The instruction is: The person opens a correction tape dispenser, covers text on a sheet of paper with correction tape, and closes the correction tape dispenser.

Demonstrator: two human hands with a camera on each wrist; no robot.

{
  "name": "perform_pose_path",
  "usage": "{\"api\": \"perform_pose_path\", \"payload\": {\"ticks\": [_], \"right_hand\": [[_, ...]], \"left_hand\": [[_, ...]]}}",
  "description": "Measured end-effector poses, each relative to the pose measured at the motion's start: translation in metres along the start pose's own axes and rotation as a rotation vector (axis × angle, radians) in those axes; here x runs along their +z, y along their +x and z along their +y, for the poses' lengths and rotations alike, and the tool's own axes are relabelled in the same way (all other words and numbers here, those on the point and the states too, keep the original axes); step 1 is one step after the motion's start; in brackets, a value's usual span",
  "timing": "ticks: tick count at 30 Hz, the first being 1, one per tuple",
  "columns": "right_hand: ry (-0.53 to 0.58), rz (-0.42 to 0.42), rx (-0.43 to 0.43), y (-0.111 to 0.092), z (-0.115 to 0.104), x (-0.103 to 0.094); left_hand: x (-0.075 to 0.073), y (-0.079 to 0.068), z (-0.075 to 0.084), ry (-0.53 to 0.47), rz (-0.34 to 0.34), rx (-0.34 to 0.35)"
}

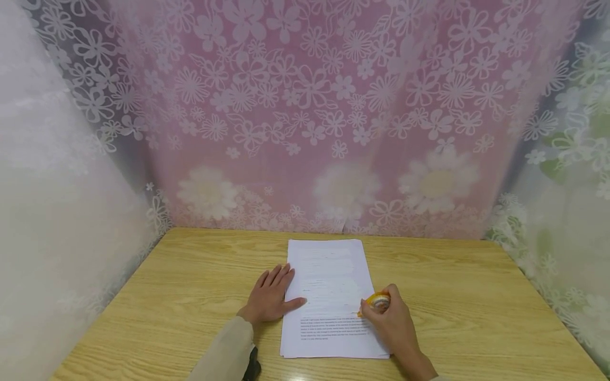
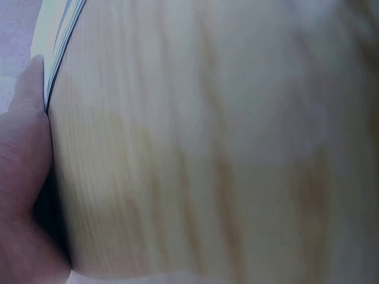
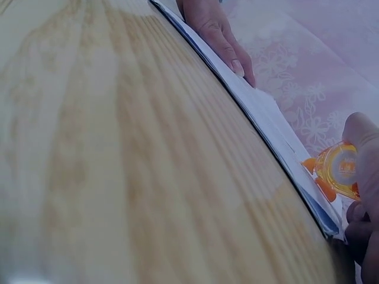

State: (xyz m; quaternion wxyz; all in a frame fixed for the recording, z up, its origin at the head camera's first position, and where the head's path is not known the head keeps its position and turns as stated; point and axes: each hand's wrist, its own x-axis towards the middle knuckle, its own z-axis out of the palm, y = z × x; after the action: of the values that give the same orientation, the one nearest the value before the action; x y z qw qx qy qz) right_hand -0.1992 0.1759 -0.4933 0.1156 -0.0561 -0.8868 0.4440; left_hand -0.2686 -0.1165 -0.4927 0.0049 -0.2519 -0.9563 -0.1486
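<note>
Nearest the wearer, a beige sleeve (image 1: 224,344) and a dark wrist strap (image 1: 252,365) are noted on the left arm. The paper stack (image 1: 329,286) is laid lengthwise ahead of the wearer, presumably so that the lines run crosswise within reach; a printed paragraph (image 1: 333,329) is legible in outline on its nearer part. By the right edge, the orange correction tape dispenser (image 1: 379,303) is pinched between thumb and fingers of the right hand (image 1: 397,323), tip angled leftward onto the sheet, apparently for control along a line. The left hand (image 1: 270,297) is laid across the left edge, fingers extended and grasping nothing, thumb over the page, probably to steady it. Farther up, the page is mostly white with small dark marks. Beyond the wooden table (image 1: 476,286), a flowered pink curtain (image 1: 305,106) is hung.
</note>
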Motion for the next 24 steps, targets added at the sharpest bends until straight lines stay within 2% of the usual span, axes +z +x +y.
{"api": "perform_pose_path", "payload": {"ticks": [5,18,24], "right_hand": [[-0.057,0.013,0.002,-0.0006,-0.0004,-0.0025],[0.008,-0.002,-0.005,0.0024,0.0029,-0.0070],[0.024,0.010,-0.028,0.0024,0.0028,-0.0090]], "left_hand": [[-0.0006,0.0001,0.0011,0.013,-0.006,-0.004],[0.0057,0.0008,-0.0034,-0.034,0.014,0.005],[0.0014,0.0006,-0.0010,-0.005,-0.005,-0.002]]}}
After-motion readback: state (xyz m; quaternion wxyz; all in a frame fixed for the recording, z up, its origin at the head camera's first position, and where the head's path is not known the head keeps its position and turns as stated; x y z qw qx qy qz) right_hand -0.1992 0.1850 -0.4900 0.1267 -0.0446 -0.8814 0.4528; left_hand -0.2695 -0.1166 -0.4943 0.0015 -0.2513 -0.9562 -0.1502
